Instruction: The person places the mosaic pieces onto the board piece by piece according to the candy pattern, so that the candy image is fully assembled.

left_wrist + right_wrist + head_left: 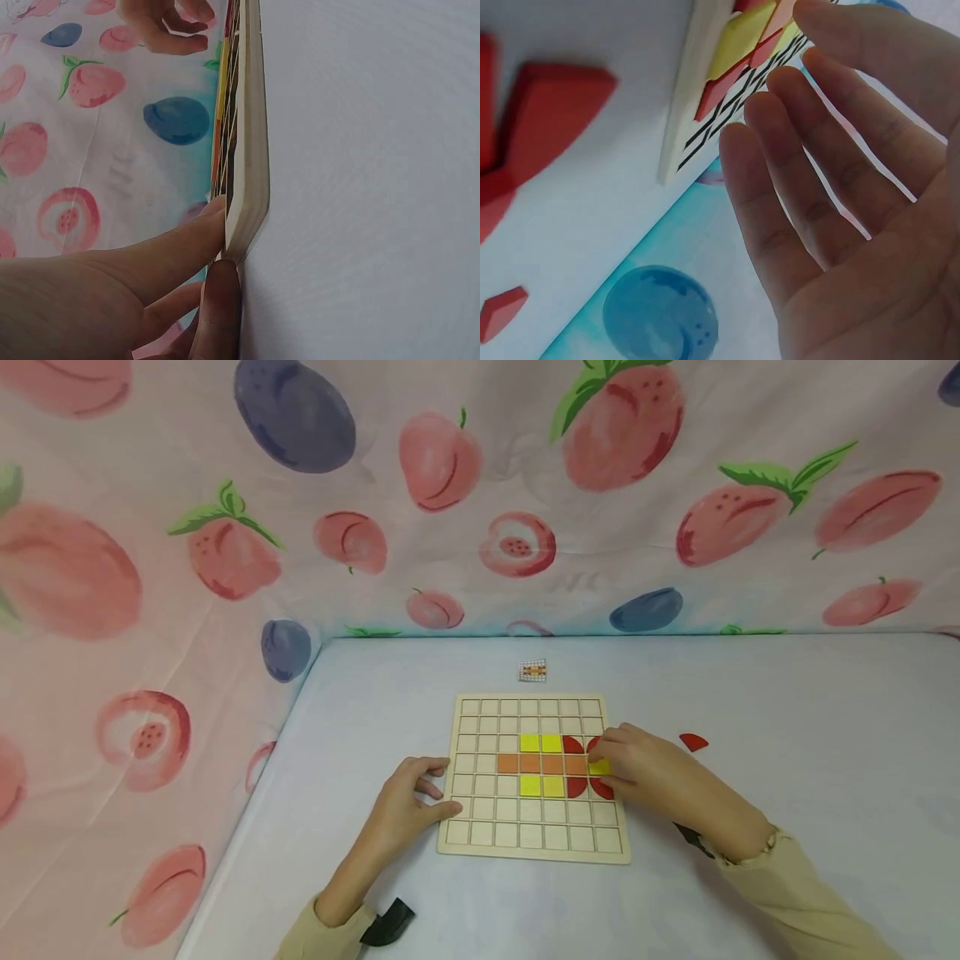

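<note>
A wooden grid board (495,835) lies on the table with coloured pieces in its cells. Yellow squares (529,743), orange squares (530,764) and red quarter-circles (576,787) form a pattern toward its right side. My left hand (405,806) touches the board's left edge with thumb and fingertips; the left wrist view shows them against the wooden rim (253,150). Over the right edge is my right hand (652,768), fingertips near a yellow square (599,767) and the red pieces beside it. Its fingers (772,142) look extended and apart in the right wrist view, pinching nothing.
A small printed pattern card (533,671) lies behind the board. To the right on the table is a loose red quarter-circle (693,742); more red pieces (547,120) show in the right wrist view. A fruit-print cloth (585,543) hangs behind the table.
</note>
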A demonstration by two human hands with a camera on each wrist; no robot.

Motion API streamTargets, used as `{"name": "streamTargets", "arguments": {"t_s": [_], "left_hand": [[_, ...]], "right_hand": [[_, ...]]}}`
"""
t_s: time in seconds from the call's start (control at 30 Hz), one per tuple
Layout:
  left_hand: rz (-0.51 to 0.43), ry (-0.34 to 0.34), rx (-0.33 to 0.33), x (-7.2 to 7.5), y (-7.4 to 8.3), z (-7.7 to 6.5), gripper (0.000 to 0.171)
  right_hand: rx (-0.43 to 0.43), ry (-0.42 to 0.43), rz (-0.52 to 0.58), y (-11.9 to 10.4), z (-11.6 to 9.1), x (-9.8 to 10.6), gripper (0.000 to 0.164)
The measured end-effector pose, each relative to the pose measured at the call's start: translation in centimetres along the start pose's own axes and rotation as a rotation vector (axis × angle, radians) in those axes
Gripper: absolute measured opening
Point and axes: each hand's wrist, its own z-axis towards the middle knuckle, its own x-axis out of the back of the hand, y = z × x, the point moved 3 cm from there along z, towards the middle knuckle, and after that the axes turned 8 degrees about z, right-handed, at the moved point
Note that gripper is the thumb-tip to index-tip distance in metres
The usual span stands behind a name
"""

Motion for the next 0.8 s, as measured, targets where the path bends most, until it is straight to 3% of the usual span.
{"name": "streamTargets", "arguments": {"t_s": [0.27, 0.6, 0.8], "left_hand": [[-0.007, -0.003, 0.001, 0.0, 0.0, 0.0, 0.060], [-0.011, -0.003, -0.009, 0.0, 0.1, -0.1, 0.060], [-0.013, -0.004, -0.001, 0.0, 0.2, -0.2, 0.060]], "right_hand": [[0.009, 0.034, 0.025, 1.1, -1.9, 0.4, 0.019], [-0.095, 0.004, 0.060, 2.3, -3.6, 0.7, 0.021], [-0.089, 0.032, 0.041, 3.1, -4.3, 0.7, 0.023]]}}
